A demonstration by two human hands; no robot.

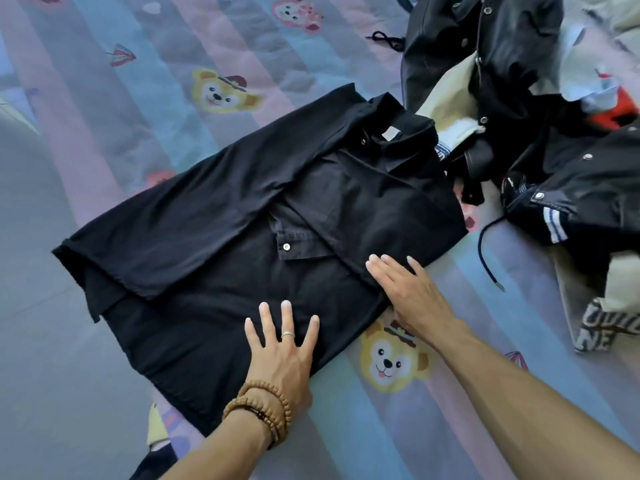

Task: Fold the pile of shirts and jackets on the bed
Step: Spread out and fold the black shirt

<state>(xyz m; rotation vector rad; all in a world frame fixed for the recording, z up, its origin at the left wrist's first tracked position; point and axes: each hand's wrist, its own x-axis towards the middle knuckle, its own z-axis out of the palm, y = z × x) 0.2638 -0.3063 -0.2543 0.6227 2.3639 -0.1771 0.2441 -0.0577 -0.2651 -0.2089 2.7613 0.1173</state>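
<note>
Black shirt [214, 216] part-folded; left hand [282, 355], right hand [407, 296] pressing it, fingers flat. Unfolded pile [540, 109] at 2 o'clock.

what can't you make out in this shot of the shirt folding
- Head view: how many garments the pile holds; they overlap, and the top and right edges cut it off.
- Underside of the black shirt: hidden by its own folded layers.
- Print on the beige garment: cut by the right edge.
- Dark cloth at the bottom edge: cut off, identity unclear.
- Palms of the left hand and right hand: face down.
</note>
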